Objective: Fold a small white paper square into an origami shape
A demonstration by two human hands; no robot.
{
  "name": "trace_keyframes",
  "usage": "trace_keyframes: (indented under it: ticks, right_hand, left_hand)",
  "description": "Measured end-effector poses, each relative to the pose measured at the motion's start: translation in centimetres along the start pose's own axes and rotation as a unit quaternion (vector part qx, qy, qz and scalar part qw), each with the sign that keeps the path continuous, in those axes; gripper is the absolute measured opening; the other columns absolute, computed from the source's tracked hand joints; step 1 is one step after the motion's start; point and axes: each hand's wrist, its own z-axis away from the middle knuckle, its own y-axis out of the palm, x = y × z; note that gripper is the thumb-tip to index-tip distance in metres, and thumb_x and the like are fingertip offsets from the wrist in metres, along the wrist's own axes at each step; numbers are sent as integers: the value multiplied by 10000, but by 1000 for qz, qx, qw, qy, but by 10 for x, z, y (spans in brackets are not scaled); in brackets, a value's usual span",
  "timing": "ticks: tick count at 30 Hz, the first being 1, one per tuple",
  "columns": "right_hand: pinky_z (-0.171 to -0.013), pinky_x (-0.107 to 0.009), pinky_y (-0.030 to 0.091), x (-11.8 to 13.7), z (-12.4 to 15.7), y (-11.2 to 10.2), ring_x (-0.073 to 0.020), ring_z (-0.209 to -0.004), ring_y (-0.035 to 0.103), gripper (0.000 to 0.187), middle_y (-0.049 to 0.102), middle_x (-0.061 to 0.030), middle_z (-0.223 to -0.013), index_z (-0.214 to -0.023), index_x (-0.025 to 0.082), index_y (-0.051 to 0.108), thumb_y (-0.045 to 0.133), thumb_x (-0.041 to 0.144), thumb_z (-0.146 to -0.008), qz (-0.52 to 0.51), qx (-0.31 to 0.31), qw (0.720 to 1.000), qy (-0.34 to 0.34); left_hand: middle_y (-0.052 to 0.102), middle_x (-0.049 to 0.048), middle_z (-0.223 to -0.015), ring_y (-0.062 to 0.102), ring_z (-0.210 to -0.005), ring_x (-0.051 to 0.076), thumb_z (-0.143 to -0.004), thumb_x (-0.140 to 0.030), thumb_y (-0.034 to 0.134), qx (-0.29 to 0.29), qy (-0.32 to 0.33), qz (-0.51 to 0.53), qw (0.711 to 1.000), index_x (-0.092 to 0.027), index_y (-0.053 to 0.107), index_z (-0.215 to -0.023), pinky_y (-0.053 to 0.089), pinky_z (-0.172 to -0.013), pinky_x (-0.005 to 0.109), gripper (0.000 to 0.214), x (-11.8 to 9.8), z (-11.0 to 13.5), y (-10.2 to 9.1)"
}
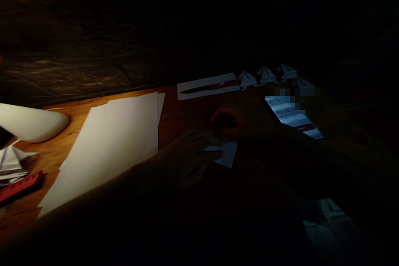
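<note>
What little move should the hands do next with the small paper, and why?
Maybe press the right hand down on the small paper: the left hand lies partly across it with fingers spread, which could steady it, and the right hand curls close by.

Small paper (230,158) partly hidden under the left hand (195,153); its folds cannot be made out. Right hand (233,121) sunk in shadow, fingertips lost; whether they touch the paper, cannot tell. Left forearm covers the lower side of the sheet stack (124,129). At the left edge, the frame cuts off a white rounded object (37,122), a folded piece (12,162) and a red object (23,186). Phone (294,118): upper corner masked by blocky pixels, last digits unreadable. Rightmost folded shape (303,84) fades into darkness. Dim pale patch (330,220), lower right: too dark to identify.
</note>
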Motion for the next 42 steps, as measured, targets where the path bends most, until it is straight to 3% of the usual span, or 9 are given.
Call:
trace_keyframes:
  ticks: [5,13,18,27,34,42]
  right_hand:
    - [-779,-304,480,-4,-1,1,-188,-910,611,332,664,-87,-1102,-1077,163,669,685,126,-747,-7,2,1000,-4]
    - [-801,-297,474,-6,-1,0,-175,-902,619,389,699,-62,-1077,-1079,178,692,561,12,-753,-4,-12,1000,8]
    - [-737,-299,471,-5,1,1,-179,-851,605,322,681,-71,-1054,-1100,162,684,689,180,-779,7,-12,1000,-5]
    - [-775,-301,465,-2,0,3,-182,-893,609,332,679,-69,-1076,-1077,162,674,720,121,-751,-3,-13,1000,0]
    - [-784,-306,462,-1,0,3,-183,-905,595,321,663,-70,-1080,-1079,166,665,709,138,-762,6,-9,1000,-5]
    - [-763,-299,456,-5,-1,6,-181,-892,580,341,638,-73,-1068,-1089,170,661,662,123,-752,6,-13,1000,-6]
  left_hand:
    - [526,93,-1455,389,-1402,323,-883,-130,506,9,18,-9,1000,-229,506,-1369,393,-1091,542,496,6,1,5]
    - [537,102,-1439,431,-1369,322,-889,-147,492,12,11,-13,1000,-217,522,-1345,402,-1069,535,462,3,0,3]
    - [533,97,-1442,430,-1373,327,-883,-147,495,6,6,-11,1000,-228,518,-1349,392,-1061,540,473,3,1,6]
    - [476,107,-1491,432,-1366,317,-890,-154,513,23,0,-9,1000,-241,505,-1363,401,-1068,516,482,2,3,4]
    - [454,147,-1495,444,-1348,347,-877,-128,512,15,4,-6,1000,-233,482,-1376,425,-1040,561,511,2,3,4]
    - [478,99,-1442,475,-1286,304,-856,-95,518,0,-38,38,999,-282,526,-1330,443,-1045,532,509,-6,-2,-3]
